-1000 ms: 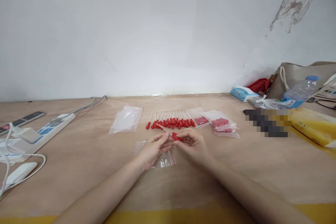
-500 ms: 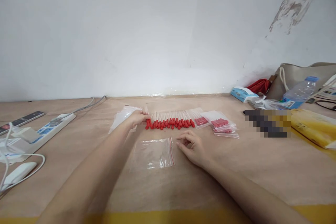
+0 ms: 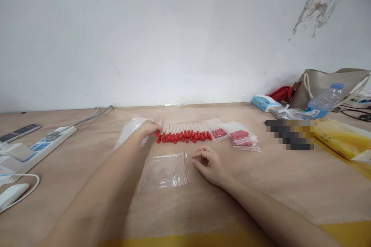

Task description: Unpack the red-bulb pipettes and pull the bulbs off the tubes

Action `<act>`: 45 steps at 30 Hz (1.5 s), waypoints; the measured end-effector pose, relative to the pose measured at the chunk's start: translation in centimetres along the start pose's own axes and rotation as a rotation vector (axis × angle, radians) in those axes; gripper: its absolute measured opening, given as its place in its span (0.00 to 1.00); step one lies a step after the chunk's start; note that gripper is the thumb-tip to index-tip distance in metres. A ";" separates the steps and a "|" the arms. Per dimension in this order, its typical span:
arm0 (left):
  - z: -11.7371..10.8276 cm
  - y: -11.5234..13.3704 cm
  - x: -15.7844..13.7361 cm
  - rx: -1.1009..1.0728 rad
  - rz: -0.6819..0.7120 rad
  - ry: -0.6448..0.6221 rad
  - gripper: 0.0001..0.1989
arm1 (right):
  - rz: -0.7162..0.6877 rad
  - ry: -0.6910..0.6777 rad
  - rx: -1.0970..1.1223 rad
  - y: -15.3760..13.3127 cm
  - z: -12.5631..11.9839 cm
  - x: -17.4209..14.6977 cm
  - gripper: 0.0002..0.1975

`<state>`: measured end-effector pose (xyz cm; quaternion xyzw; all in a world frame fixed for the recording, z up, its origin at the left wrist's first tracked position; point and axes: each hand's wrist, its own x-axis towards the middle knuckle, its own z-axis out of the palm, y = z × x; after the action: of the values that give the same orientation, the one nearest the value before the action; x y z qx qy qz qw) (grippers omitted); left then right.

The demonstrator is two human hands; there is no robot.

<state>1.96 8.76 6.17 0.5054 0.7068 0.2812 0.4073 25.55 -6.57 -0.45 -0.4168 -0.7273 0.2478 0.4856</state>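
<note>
A row of thin pale sticks with thick red ends (image 3: 182,136) lies across the middle of the table, red ends towards me. My left hand (image 3: 150,127) is at the row's left end, its fingertips closed on the leftmost red-ended stick; the fingers partly hide the grip. In front of the row, a clear zip bag (image 3: 164,170) with a red seal line lies flat, its seal side to the right. My right hand (image 3: 207,162) rests just right of that seal, fingers loosely curled, thumb and fingertips slightly apart, with nothing seen in it.
Zip bags holding red-ended sticks (image 3: 240,135) lie right of the row. More clear bags (image 3: 127,131) sit beyond my left forearm. A power strip (image 3: 46,148) and remote (image 3: 20,133) are at left. Tissues (image 3: 265,103), a bottle (image 3: 326,100) and a yellow pack (image 3: 336,137) stand right.
The whole view has shifted slightly, moving things left in the picture. My left hand stays at the row's left end. The right thumb and fingertips have drawn a little closer.
</note>
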 end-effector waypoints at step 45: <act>2.1 -8.8 -12.2 0.773 1.003 -0.398 0.27 | -0.176 -0.329 -0.562 -0.3 -1.1 0.1 0.17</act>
<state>1.39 -5.71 1.50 0.9252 0.3471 0.0639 0.1391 26.38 -6.71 0.28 -0.4246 -0.8690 0.0588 0.2470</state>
